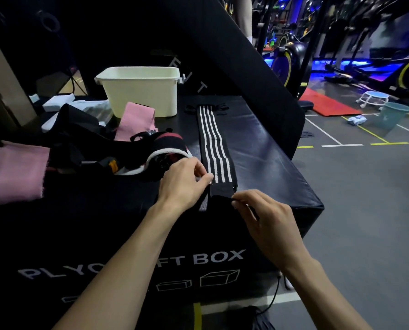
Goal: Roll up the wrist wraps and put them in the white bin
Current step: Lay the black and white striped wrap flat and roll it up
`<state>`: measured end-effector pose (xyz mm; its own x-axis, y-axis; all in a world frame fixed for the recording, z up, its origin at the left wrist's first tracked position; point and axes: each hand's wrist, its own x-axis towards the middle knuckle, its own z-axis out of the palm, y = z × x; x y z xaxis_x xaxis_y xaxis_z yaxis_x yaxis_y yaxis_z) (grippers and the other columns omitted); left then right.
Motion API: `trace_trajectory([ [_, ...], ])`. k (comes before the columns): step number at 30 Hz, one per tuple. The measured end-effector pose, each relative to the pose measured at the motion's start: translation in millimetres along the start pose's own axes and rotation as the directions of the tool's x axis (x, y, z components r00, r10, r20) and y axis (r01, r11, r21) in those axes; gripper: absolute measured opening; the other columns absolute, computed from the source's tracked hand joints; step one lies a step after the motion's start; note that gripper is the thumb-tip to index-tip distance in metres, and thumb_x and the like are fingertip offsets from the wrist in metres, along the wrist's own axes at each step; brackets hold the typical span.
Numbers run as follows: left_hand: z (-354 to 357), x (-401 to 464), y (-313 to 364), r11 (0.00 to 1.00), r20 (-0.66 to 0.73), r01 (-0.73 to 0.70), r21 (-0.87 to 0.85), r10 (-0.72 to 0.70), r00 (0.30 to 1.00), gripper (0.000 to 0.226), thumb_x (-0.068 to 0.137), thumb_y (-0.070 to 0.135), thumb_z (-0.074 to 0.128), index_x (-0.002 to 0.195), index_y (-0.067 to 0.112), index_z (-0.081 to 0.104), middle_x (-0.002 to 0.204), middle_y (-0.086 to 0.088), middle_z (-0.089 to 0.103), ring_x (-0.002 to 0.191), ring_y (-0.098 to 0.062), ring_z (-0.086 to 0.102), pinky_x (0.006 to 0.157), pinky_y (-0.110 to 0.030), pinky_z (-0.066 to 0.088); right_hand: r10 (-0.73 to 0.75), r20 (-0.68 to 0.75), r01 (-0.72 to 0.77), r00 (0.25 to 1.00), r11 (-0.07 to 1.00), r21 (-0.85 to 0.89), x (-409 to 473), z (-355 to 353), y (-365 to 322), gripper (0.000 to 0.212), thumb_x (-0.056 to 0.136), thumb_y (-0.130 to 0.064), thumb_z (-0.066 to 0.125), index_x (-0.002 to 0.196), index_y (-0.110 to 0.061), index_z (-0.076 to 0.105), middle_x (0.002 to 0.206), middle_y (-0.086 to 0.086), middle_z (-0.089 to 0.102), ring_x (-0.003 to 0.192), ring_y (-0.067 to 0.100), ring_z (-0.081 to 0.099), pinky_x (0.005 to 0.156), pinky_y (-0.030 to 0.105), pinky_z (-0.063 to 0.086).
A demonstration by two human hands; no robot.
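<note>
**Both hands pinch the near end of a striped wrist wrap laid out on the plyo box**

Head view: a black wrist wrap with white stripes [213, 144] lies flat and stretched out along the top of a black plyo box [265, 148], running from the far middle of the box toward the near edge. Its near end, a plain black section, reaches the box's near edge, directly between the two hands.

The left hand [183, 184] sits on the left side of that near end, thumb and forefinger pressed together on the wrap's left edge where the stripes stop. The right hand [267, 217] is at the near right corner of the wrap, its thumb and forefinger pinching the black end, the other fingers curled loosely behind. The hands are close but apart, with the wrap's width between them.

The white bin [141, 89] stands upright at the far end of the box, left of the wrap's far end and well apart from both hands. What it holds cannot be seen from here.

Left of the striped wrap lies a heap of other gear: a black, red and white wrap [160, 144] just beside the left hand, and pink bands [15, 172] farther left.
</note>
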<state>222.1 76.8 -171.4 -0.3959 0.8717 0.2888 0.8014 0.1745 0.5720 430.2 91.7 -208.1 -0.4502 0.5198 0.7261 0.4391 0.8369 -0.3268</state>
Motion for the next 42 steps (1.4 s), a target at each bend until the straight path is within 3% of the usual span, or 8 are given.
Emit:
trace_trajectory([
  [4, -15, -18, -8, 0.928, -0.059, -0.303, -0.217, 0.297, 0.953, 0.006, 0.093, 0.028, 0.075, 0.087, 0.027, 0.074, 0.087, 0.012, 0.069, 0.082, -0.008, 0.066, 0.080, -0.038, 0.054, 0.049, 0.002, -0.049, 0.999, 0.997, 0.059, 0, -2, 1, 0.013, 0.098, -0.028, 0.065, 0.098, -0.016, 0.070, 0.093, -0.010, 0.071, 0.075, 0.011, 0.069, 0.062, 0.037, 0.056],
  [9, -19, -43, -9, 0.840, 0.021, -0.433, -0.326, 0.465, 0.885, 0.019, 0.095, 0.034, 0.071, 0.107, 0.021, 0.079, 0.100, 0.014, 0.069, 0.095, -0.009, 0.068, 0.083, -0.020, 0.051, 0.150, 0.004, -0.149, 0.989, 0.979, 0.142, 3, -5, -3, 0.003, 0.093, -0.020, 0.073, 0.094, -0.017, 0.072, 0.085, -0.010, 0.065, 0.069, 0.006, 0.062, 0.062, 0.032, 0.054],
  [14, -10, -45, -11, 0.822, -0.084, -0.472, -0.318, 0.472, 0.878, 0.014, 0.090, 0.022, 0.079, 0.102, 0.016, 0.081, 0.095, 0.010, 0.071, 0.089, -0.008, 0.069, 0.077, -0.012, 0.048, 0.323, 0.033, -0.319, 0.946, 0.902, 0.292, 7, -5, -10, 0.009, 0.095, -0.023, 0.071, 0.087, -0.020, 0.070, 0.064, -0.007, 0.066, 0.060, 0.011, 0.064, 0.059, 0.034, 0.053],
  [22, -7, -42, -10, 0.808, -0.090, -0.424, -0.408, 0.426, 0.900, 0.009, 0.090, 0.021, 0.079, 0.096, 0.014, 0.081, 0.086, 0.008, 0.074, 0.074, -0.011, 0.071, 0.067, -0.012, 0.049, 0.411, 0.104, -0.415, 0.906, 0.808, 0.419, 15, -6, -14, 0.005, 0.096, -0.018, 0.070, 0.092, -0.016, 0.071, 0.075, -0.004, 0.075, 0.069, 0.008, 0.074, 0.069, 0.032, 0.061],
  [26, -9, -39, -15, 0.796, -0.058, -0.452, -0.403, 0.471, 0.880, 0.008, 0.091, 0.018, 0.078, 0.095, 0.013, 0.081, 0.086, 0.007, 0.073, 0.076, -0.012, 0.071, 0.068, -0.016, 0.050, 0.379, 0.237, -0.447, 0.894, 0.755, 0.480, 16, -12, -12, 0.007, 0.095, -0.015, 0.071, 0.101, -0.016, 0.071, 0.075, 0.002, 0.075, 0.070, 0.013, 0.075, 0.067, 0.025, 0.059],
  [28, -10, -37, -17, 0.787, -0.030, -0.463, -0.408, 0.495, 0.868, 0.006, 0.092, 0.015, 0.077, 0.095, 0.011, 0.081, 0.084, 0.007, 0.072, 0.074, -0.011, 0.070, 0.068, -0.017, 0.049, 0.316, 0.259, -0.402, 0.913, 0.806, 0.435, 16, -14, -7, 0.011, 0.095, -0.017, 0.071, 0.106, -0.018, 0.071, 0.072, 0.000, 0.074, 0.068, 0.014, 0.074, 0.066, 0.029, 0.059],
  [32, -10, -36, -20, 0.785, -0.010, -0.478, -0.393, 0.516, 0.856, 0.006, 0.091, 0.015, 0.078, 0.095, 0.011, 0.081, 0.085, 0.007, 0.072, 0.077, -0.011, 0.070, 0.070, -0.022, 0.053, 0.215, 0.233, -0.285, 0.948, 0.902, 0.325, 16, -17, -2, 0.003, 0.095, -0.020, 0.071, 0.096, -0.018, 0.073, 0.068, -0.006, 0.071, 0.064, 0.012, 0.071, 0.062, 0.037, 0.059],
  [42, -16, -43, -23, 0.807, 0.007, -0.422, -0.412, 0.466, 0.885, 0.008, 0.086, 0.024, 0.084, 0.093, 0.020, 0.082, 0.088, 0.012, 0.076, 0.084, -0.008, 0.073, 0.076, -0.028, 0.057, 0.312, 0.275, -0.397, 0.910, 0.848, 0.351, 17, -15, -8, 0.009, 0.093, -0.015, 0.074, 0.086, -0.021, 0.072, 0.071, -0.005, 0.074, 0.066, 0.012, 0.074, 0.064, 0.034, 0.059],
])
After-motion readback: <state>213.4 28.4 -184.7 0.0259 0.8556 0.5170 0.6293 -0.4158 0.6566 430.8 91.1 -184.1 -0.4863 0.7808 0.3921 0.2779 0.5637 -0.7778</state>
